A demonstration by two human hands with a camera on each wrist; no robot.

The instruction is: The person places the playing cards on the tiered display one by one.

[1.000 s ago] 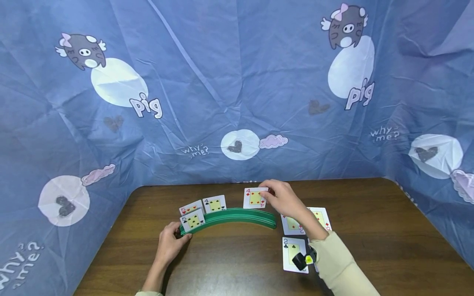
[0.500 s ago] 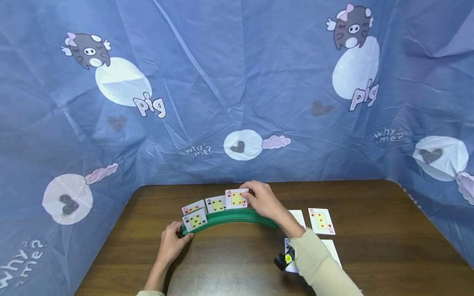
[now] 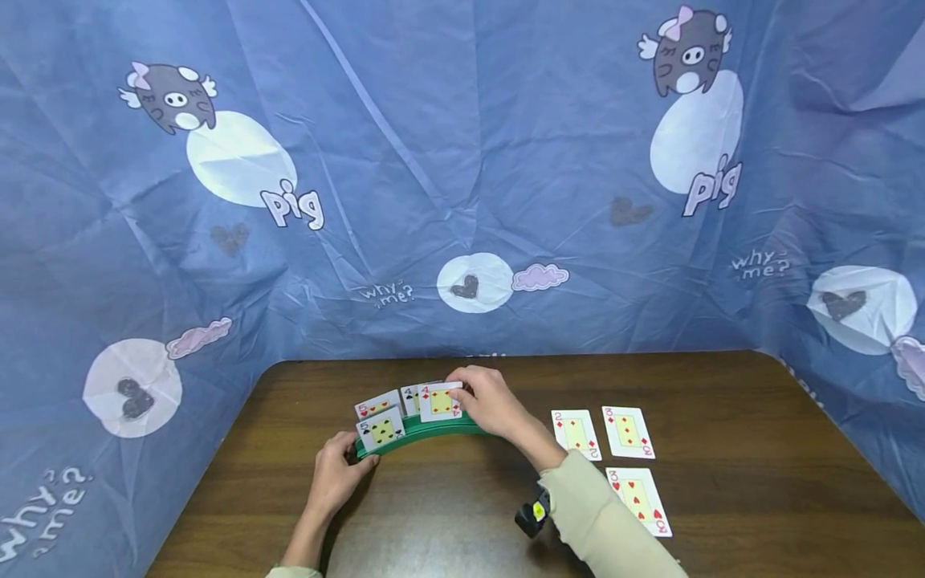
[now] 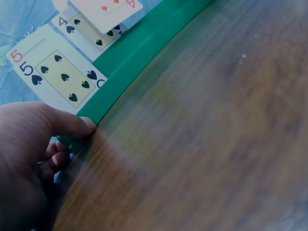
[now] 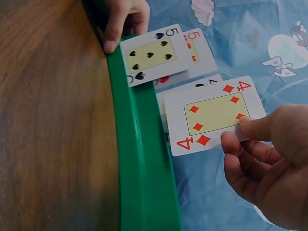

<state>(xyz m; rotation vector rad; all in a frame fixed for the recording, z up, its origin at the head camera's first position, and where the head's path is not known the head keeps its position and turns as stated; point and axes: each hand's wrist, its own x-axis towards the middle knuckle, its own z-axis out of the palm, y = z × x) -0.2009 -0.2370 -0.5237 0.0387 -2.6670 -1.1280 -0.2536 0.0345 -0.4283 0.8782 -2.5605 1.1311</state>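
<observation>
A curved green card holder [image 3: 415, 432] lies on the table, its left end pinched between the thumb and fingers of my left hand [image 3: 336, 474]. At that end a five of spades [image 4: 65, 74] stands in the front slot, with a five of hearts [image 5: 201, 53] behind it. The four of spades [image 4: 91, 36] stands in the rear slot just to their right. My right hand [image 3: 491, 405] pinches the four of diamonds [image 5: 216, 115] by its right edge. This card tilts over the holder and partly covers the four of spades in all views.
To the right on the brown wooden table [image 3: 433, 522] lie a two of diamonds [image 3: 576, 435], a three of diamonds [image 3: 629, 433] and a three of hearts [image 3: 639, 502], face up. My right sleeve [image 3: 607, 514] passes beside them. A blue printed cloth [image 3: 361, 201] encloses the back and sides.
My right hand has carried the four of diamonds leftward along the holder, then lower, over the four of spades. The left hand keeps its grip. The two of clubs is now hidden by the right arm.
</observation>
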